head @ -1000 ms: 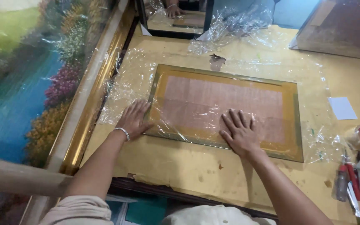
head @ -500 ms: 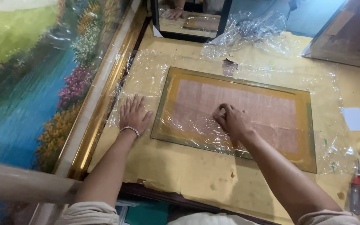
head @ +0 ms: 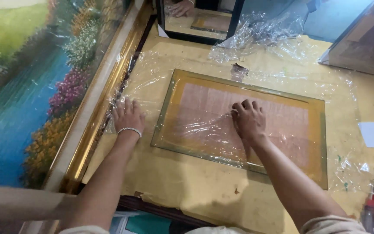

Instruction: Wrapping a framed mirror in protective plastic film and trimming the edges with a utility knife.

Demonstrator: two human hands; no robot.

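Now our right hand [head: 248, 120] rests on the frame [head: 243, 125], fingers curled and pinching the film [head: 204, 125] near its middle. Our left hand [head: 127, 115] lies spread flat on the film just left of the frame, whose long axis runs left to right.

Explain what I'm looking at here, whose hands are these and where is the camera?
The camera sits on a person's head and looks down at their own two bare hands. The left hand, with a bracelet, lies flat on clear plastic film spread over a yellow table. The right hand presses curled fingers onto a framed picture lying under the film. Neither hand grips anything. A big landscape painting in a gold frame lies at the left, and a mirror stands at the far edge.
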